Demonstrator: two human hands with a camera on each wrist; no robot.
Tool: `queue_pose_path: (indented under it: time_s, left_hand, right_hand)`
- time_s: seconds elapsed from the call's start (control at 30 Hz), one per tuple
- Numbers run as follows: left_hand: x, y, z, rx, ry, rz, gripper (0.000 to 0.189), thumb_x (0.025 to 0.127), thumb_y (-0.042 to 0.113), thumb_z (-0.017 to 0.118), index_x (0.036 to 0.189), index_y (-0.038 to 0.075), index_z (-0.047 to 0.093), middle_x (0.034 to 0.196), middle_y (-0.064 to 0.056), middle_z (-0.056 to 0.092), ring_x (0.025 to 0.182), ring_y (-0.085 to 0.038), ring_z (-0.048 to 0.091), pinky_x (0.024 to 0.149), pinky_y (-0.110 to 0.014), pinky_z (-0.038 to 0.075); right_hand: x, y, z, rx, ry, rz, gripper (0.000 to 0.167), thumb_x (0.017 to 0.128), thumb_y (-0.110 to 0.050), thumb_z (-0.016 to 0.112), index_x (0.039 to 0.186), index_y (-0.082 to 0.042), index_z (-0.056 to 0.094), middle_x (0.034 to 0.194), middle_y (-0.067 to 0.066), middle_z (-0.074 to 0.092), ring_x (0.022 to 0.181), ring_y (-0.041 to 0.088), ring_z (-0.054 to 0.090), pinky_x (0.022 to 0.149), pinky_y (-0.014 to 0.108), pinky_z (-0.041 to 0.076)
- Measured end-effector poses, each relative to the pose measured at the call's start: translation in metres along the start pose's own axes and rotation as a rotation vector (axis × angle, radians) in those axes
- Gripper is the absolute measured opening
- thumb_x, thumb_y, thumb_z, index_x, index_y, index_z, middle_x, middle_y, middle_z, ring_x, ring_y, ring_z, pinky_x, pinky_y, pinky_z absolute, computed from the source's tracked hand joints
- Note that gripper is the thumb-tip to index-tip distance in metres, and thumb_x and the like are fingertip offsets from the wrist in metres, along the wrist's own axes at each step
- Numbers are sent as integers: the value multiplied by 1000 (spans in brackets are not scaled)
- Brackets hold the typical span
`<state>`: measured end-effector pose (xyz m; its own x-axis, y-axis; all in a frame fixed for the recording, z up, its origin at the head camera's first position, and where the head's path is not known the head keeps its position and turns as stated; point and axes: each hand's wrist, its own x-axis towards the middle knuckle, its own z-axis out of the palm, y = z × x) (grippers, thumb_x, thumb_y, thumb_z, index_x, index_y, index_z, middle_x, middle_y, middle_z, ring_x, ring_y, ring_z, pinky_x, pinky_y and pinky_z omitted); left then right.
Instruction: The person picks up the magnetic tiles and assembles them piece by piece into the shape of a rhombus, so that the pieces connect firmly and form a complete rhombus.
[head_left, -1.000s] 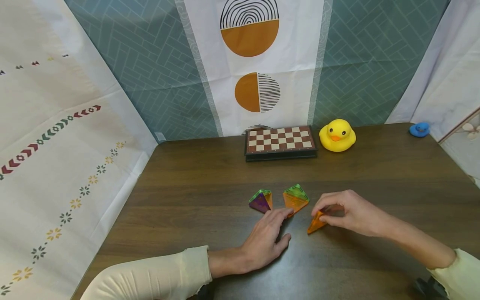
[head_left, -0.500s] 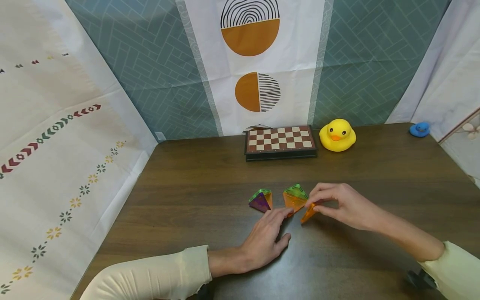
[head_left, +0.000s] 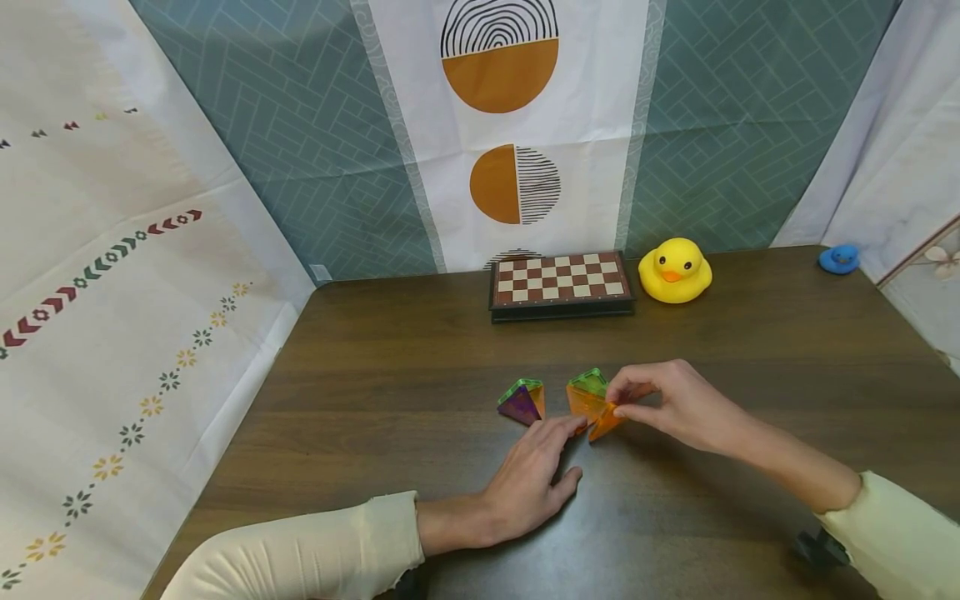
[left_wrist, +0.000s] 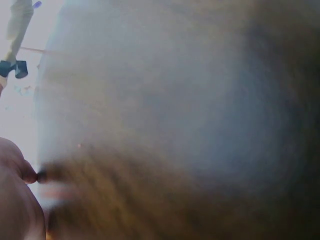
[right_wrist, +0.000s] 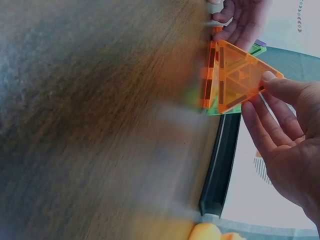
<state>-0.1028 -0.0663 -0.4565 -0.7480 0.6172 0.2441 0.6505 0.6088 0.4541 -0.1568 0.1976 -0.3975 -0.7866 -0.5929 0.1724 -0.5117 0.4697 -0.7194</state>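
In the right wrist view my right hand [right_wrist: 292,135] pinches an orange translucent triangular magnetic tile [right_wrist: 242,75] near its tip, thumb on one face. The tile stands tilted, its long edge close to the orange and green tile piece [head_left: 588,397] on the table; whether they touch I cannot tell. My left hand [head_left: 528,479] rests on the table with fingers extended, the fingertips at the lower left of that piece. Left of it, beyond the left fingers, sits a purple, green and orange tile piece [head_left: 521,402]. The left wrist view is mostly blurred table.
A chessboard box [head_left: 562,287] stands at the back of the dark wooden table [head_left: 390,350]. To its right sits a yellow rubber duck [head_left: 675,271]. A small blue duck [head_left: 838,259] is at the far right corner. Patterned cloths hang behind and at the sides.
My right hand has moved left and slightly away from me, bringing the orange triangular tile up against or close to the orange and green piece. The left hand has stayed in place.
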Motion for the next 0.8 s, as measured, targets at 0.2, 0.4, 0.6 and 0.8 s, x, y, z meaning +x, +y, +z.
queue_pose_path:
  time_s: [0.2, 0.4, 0.6, 0.8]
  left_hand:
    - [0, 0, 0, 3, 5, 5, 65, 97, 17, 79, 153, 7, 48, 149, -7, 58, 132, -17, 56, 110, -31, 49]
    - [0, 0, 1, 6, 14, 12, 66, 97, 17, 79, 154, 7, 48, 148, -7, 59, 131, -16, 57, 109, -31, 49]
    - [-1, 0, 0, 3, 15, 10, 65, 97, 17, 79, 153, 6, 48, 149, -8, 58, 131, -17, 57, 110, -31, 49]
    - [0, 0, 0, -8, 8, 1, 65, 97, 17, 79, 153, 6, 48, 150, -9, 58, 132, -18, 56, 110, -32, 49]
  right_hand:
    - [3, 0, 2, 8, 1, 6, 27, 87, 3, 85, 104, -15, 76, 105, -6, 75, 93, 10, 72, 85, 37, 63]
    - [7, 2, 6, 9, 5, 11, 25, 86, 4, 85, 104, -12, 77, 105, -4, 75, 94, 13, 72, 87, 39, 63]
    - [10, 4, 9, 6, 11, 26, 24, 87, 3, 85, 104, -13, 77, 106, -3, 75, 94, 14, 73, 87, 39, 63]
    - [11, 4, 11, 0, 32, 38, 24, 88, 2, 84, 104, -14, 76, 106, -3, 75, 93, 13, 73, 86, 40, 63]
